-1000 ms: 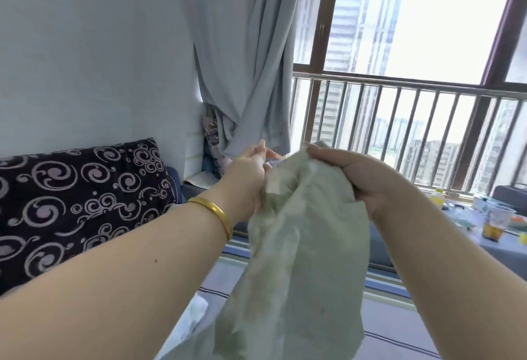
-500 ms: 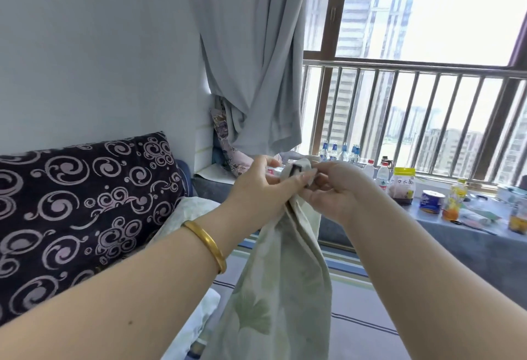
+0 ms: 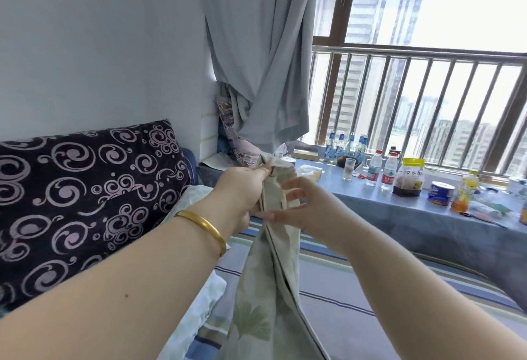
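Pale-green cloth with a leaf print: this is the cover [image 3: 273, 288], and your left hand [image 3: 242, 191] grips its top corner in a closed fist, with the fabric bunched between thumb and curled fingers. Your right hand [image 3: 308, 208] sits just below and beside the left. Its fingers are spread and nearly straight, and the thumb and fingertips touch the cloth without clamping it. A dark zip line [image 3: 275, 248] runs down from under that hand along the hanging edge.

Progress, as a judgement:
- Corner found and held, and the zip edge turned toward you.
- The zip looks closed along the stretch in view; the slider is not visible.
- The rest of the cover hangs loose below your hands, so straightening or filling it remains to be done.

Against half a second ago: both hands pinched the top corner together then. Now your right hand has let go, dropped a little down the seam and opened. A second ago the cloth was bunched wide between your hands; it now hangs narrow.

Outward from the hands:
- A gold bangle [image 3: 205, 224] on your left wrist.
- A white pillow [image 3: 199, 302] under your left forearm.
- A striped sheet [image 3: 356, 288] beneath your right.
- A dark swirl-print cushion [image 3: 85, 188] well to the left.
- Beyond your right hand, a blue-covered ledge [image 3: 399, 217] with water bottles [image 3: 373, 168] and a yellow-lidded jar [image 3: 410, 177].
- A grey curtain [image 3: 265, 60] above.
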Tool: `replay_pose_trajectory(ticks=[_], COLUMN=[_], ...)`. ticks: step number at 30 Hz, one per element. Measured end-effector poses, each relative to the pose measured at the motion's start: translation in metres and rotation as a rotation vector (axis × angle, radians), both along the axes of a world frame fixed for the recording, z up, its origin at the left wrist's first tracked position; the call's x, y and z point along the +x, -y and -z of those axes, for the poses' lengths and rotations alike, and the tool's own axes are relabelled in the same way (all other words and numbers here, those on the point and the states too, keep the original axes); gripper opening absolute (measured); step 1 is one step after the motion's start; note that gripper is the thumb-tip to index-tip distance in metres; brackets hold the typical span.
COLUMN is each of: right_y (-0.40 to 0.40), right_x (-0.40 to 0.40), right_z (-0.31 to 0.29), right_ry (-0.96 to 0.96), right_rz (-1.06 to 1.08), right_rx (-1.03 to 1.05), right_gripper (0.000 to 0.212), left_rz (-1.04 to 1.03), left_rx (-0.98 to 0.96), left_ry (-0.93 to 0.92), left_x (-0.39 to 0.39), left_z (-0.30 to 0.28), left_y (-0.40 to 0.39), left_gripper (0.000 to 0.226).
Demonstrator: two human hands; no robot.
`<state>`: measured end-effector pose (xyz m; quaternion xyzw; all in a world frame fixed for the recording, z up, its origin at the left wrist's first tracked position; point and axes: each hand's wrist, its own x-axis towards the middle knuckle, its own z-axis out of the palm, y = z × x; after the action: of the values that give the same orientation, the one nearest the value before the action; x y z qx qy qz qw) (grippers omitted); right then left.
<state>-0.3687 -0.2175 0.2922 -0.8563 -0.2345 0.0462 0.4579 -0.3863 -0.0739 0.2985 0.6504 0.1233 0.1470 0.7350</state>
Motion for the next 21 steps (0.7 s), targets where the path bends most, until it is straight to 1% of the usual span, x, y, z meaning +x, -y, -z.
replay_pose_trajectory(ticks=[3, 4, 6, 8, 10, 12, 14, 16, 18, 21], right_y=[-0.007, -0.009, -0.011, -0.013, -0.015, -0.018, -0.019, -0.02, -0.022, -0.025], right_x=[0.0, 0.0, 0.005, 0.009, 0.013, 0.015, 0.016, 0.018, 0.017, 0.012], right_z=[0.012, 0.014, 0.018, 0.021, 0.026, 0.031, 0.035, 0.039, 0.04, 0.041], right_ry=[0.064, 0.089, 0.149, 0.191, 0.159, 0.055, -0.053, -0.125, -0.177, -0.195], right_rz=[-0.011, 0.024, 0.118, 0.159, 0.127, 0.103, 0.103, 0.124, 0.142, 0.088], right_rx=[-0.042, -0.055, -0.024, 0.014, 0.077, 0.192, 0.294, 0.36, 0.413, 0.397], right_gripper=[0.099, 0.096, 0.071, 0.046, 0.027, 0.008, 0.015, 0.014, 0.012, 0.011], left_rz=[0.048, 0.054, 0.059, 0.072, 0.09, 0.105, 0.104, 0.085, 0.066, 0.087], left_rx=[-0.119, -0.14, -0.174, -0.193, -0.215, -0.211, -0.176, -0.09, 0.076, 0.249], left_ry=[-0.027, -0.02, 0.0, 0.001, -0.018, -0.032, -0.046, -0.078, -0.143, -0.23], left_x=[0.001, 0.0, 0.0, 0.0, -0.001, -0.002, -0.002, -0.003, -0.003, -0.003], left_z=[0.0, -0.001, 0.0, 0.002, 0.004, 0.007, 0.011, 0.017, 0.022, 0.027], left_y=[-0.002, -0.003, -0.007, -0.01, -0.011, -0.011, -0.01, -0.011, -0.011, -0.01], left_gripper=[0.025, 0.024, 0.026, 0.03, 0.03, 0.027, 0.021, 0.029, 0.035, 0.049])
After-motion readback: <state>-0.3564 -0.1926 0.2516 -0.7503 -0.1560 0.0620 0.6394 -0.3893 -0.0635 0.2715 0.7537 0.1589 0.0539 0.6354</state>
